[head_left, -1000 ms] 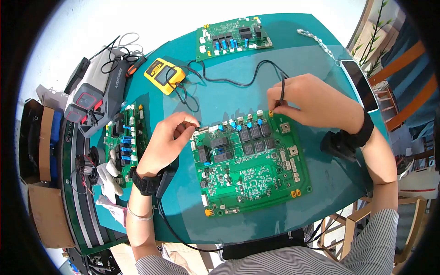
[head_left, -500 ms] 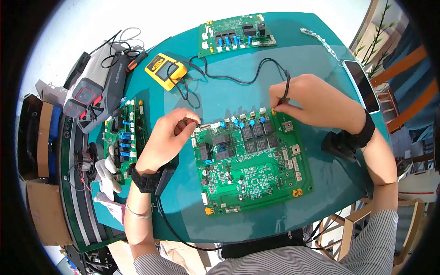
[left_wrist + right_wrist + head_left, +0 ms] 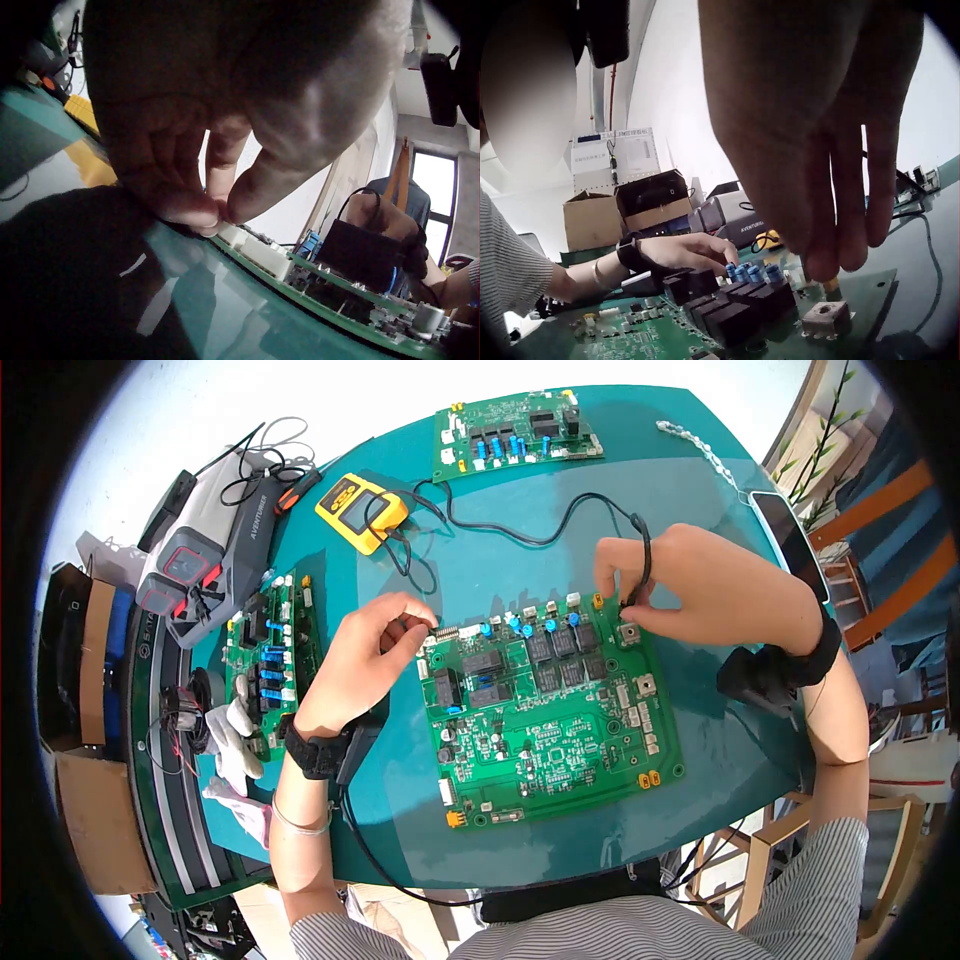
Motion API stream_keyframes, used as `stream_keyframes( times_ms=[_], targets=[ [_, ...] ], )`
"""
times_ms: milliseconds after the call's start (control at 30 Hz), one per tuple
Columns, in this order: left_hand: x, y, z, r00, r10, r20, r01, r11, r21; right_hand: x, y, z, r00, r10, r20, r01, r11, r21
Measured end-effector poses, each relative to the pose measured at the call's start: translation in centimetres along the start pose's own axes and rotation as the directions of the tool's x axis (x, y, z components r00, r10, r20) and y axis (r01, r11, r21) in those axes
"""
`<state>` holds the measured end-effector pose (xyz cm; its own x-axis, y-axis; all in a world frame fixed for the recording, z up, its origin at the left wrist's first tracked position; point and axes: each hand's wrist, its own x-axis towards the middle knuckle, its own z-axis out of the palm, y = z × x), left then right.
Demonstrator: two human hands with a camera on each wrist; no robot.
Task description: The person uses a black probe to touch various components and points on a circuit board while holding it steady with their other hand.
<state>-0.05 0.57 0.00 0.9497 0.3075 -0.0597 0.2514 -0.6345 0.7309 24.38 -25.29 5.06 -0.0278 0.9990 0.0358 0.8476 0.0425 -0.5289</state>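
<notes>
A large green circuit board [image 3: 550, 730] lies flat on the table. At its upper left corner, my left hand [image 3: 362, 660] pinches the edge beside a white connector; in the left wrist view the thumb and fingertips of this hand [image 3: 225, 150] meet at the board's edge [image 3: 300, 300]. Above the upper right corner, my right hand [image 3: 700, 585] pinches the end of a black cable [image 3: 646, 550], near a square metal terminal [image 3: 629, 634] and a yellow connector [image 3: 598, 601]. The fingers hide the cable's tip. In the right wrist view, this hand [image 3: 810, 135] hangs over the same terminal [image 3: 826, 319].
The cable runs from a yellow meter [image 3: 362, 513]. Another board [image 3: 520, 435] lies at the back, and a third [image 3: 268, 670] stands at the left by white gloves [image 3: 235, 745] and a grey case [image 3: 215, 540]. A phone [image 3: 788, 545] lies at the right.
My right hand has shifted to the right with the black cable, from the yellow connector towards the metal terminal. My left hand has stayed at the corner.
</notes>
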Motion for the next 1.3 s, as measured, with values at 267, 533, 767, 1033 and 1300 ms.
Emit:
stream_keyframes(
  times_ms=[267, 533, 767, 1033, 1300],
  targets=[
    [0.1, -0.2, 0.3, 0.996, 0.074, -0.058, -0.076, 0.997, -0.030, -0.1, -0.3, 0.2, 1.000, -0.010, 0.029, 0.012, 0.997, -0.073],
    [0.0, 0.0, -0.1, 1.000, -0.009, 0.006, 0.009, 1.000, 0.016, -0.3, 0.2, 0.4, 0.998, -0.038, 0.043, 0.041, 0.995, -0.089],
    [0.0, 0.2, -0.1, 1.000, -0.027, 0.005, 0.027, 0.999, 0.028, -0.3, -0.4, 0.5, 0.997, -0.022, 0.069, 0.035, 0.979, -0.201],
    [-0.5, 1.9, -0.7, 0.974, 0.147, 0.173, -0.161, 0.985, 0.067, -0.1, -1.0, 0.6, 0.997, -0.040, 0.062, 0.053, 0.975, -0.215],
    [-0.7, 2.2, -0.1, 0.965, 0.187, 0.186, -0.219, 0.961, 0.169, -0.1, -0.8, 0.7, 0.997, -0.043, 0.061, 0.055, 0.977, -0.208]
  ],
)
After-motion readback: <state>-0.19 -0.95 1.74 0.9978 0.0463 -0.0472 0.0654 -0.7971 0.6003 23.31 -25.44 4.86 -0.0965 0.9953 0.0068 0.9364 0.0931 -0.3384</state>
